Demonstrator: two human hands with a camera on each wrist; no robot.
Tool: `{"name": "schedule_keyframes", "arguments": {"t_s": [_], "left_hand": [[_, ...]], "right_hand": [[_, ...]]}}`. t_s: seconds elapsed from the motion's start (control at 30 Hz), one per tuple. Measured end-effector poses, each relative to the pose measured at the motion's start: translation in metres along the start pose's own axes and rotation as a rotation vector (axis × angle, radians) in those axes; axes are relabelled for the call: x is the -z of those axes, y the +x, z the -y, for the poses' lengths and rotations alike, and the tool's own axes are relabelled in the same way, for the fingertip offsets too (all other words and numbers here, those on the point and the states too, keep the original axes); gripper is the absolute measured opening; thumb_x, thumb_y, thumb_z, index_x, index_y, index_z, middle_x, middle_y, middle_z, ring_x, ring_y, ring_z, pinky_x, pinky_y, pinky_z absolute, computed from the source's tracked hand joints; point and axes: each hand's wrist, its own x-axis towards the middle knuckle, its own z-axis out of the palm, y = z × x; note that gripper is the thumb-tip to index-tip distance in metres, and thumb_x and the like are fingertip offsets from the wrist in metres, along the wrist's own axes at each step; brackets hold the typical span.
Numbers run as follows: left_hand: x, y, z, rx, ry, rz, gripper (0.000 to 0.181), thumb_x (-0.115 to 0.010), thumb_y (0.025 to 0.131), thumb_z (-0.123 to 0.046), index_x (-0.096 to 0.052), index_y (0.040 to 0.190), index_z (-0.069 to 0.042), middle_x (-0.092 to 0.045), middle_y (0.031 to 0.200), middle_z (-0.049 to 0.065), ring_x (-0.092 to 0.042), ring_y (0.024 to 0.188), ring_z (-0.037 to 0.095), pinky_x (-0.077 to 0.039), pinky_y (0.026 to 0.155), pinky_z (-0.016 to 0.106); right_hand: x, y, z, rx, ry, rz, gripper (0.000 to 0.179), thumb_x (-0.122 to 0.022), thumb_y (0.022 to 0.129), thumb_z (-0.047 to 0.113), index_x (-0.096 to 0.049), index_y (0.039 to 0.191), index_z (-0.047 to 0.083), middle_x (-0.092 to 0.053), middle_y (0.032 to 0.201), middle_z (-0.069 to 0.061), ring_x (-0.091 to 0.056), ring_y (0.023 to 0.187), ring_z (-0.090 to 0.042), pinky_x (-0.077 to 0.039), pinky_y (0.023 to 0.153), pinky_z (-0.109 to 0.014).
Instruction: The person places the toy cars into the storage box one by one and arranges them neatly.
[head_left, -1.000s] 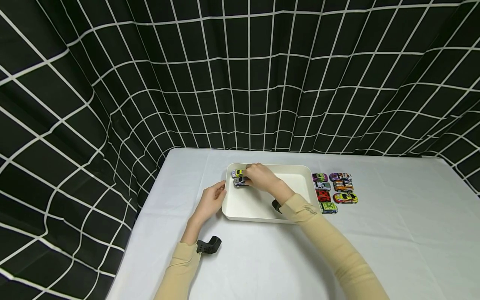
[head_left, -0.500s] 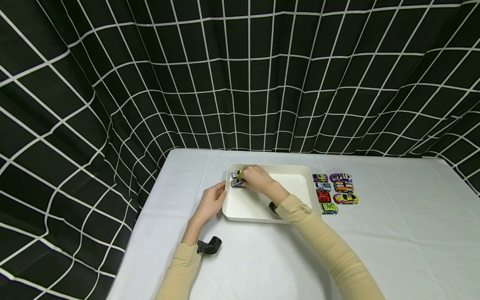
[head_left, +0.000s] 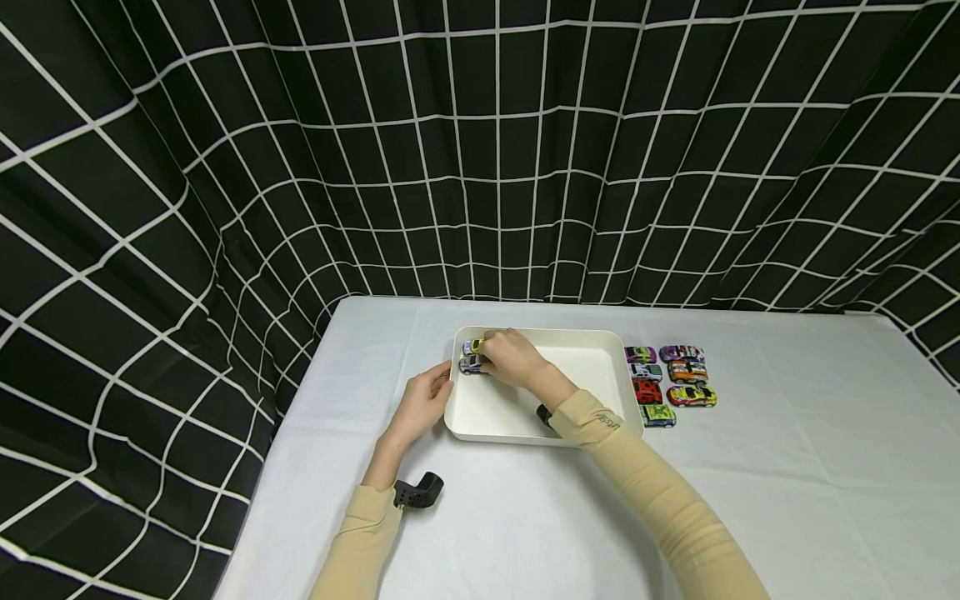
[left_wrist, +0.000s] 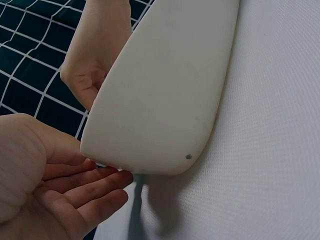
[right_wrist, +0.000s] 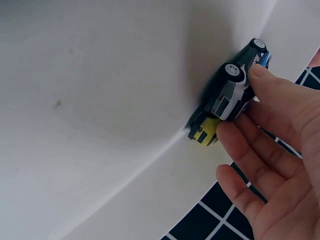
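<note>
In the head view my right hand point(head_left: 512, 357) is inside the white tray point(head_left: 540, 439), near its left end. Thumb and fingers pinch a grey-and-black toy car point(right_wrist: 232, 92), down at the tray floor. A yellow toy car point(right_wrist: 204, 132) sits right beside it, partly hidden by the grey one. My left hand point(head_left: 422, 404) is at the tray's left wall from outside. Seen from the left wrist, its fingers point(left_wrist: 95, 187) are loosely extended, with the fingertips right at the tray's edge.
Just right of the tray, toy cars stand in two columns on the white cloth, among them a red one point(head_left: 647, 392), an orange one point(head_left: 687, 372) and a yellow-and-red one point(head_left: 692, 396). A black curtain with white grid lines point(head_left: 525, 167) hangs behind the table.
My right hand has shifted slightly left, sliding the grey toy car toward the tray's left wall beside the yellow one. The left hand has stayed in place.
</note>
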Motion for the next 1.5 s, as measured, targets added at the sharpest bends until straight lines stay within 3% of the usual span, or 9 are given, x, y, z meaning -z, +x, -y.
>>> {"name": "schedule_keyframes", "arguments": {"t_s": [0.27,0.6,1.07,1.5], "left_hand": [[0.000,0.000,-0.001,0.004,0.005,0.002,0.040,-0.048,0.093,0.000,-0.042,0.131,0.013,-0.052,0.123,0.030,-0.058,0.107,0.035,-0.052,0.088,0.030],[0.000,0.000,-0.001,0.001,-0.004,-0.001,0.040,-0.048,0.093,0.002,-0.041,0.131,0.014,-0.053,0.122,0.030,-0.057,0.108,0.035,-0.051,0.089,0.030],[0.000,0.000,-0.001,0.016,0.003,-0.003,0.040,-0.048,0.093,0.001,-0.043,0.131,0.012,-0.053,0.123,0.028,-0.058,0.107,0.033,-0.052,0.088,0.030],[0.001,-0.001,0.000,0.003,0.002,-0.005,0.040,-0.048,0.093,0.002,-0.043,0.130,0.013,-0.052,0.123,0.030,-0.058,0.107,0.035,-0.052,0.088,0.032]], "right_hand": [[0.005,-0.004,-0.002,-0.007,0.005,-0.010,0.017,-0.075,0.077,0.019,-0.071,0.086,0.005,-0.061,0.079,-0.004,-0.056,0.069,-0.017,-0.049,0.069,-0.035],[0.021,-0.016,-0.004,0.039,-0.081,-0.039,0.018,-0.073,0.079,0.021,-0.070,0.092,0.009,-0.063,0.083,-0.002,-0.058,0.076,-0.016,-0.046,0.067,-0.033],[0.042,-0.049,-0.017,0.096,-0.148,-0.148,0.013,-0.075,0.076,0.012,-0.065,0.080,0.006,-0.059,0.077,-0.003,-0.056,0.074,-0.018,-0.043,0.062,-0.031],[0.055,-0.092,-0.043,0.037,-0.139,-0.211,0.015,-0.076,0.075,0.012,-0.064,0.081,0.006,-0.060,0.078,-0.004,-0.057,0.074,-0.020,-0.043,0.062,-0.034]]}}
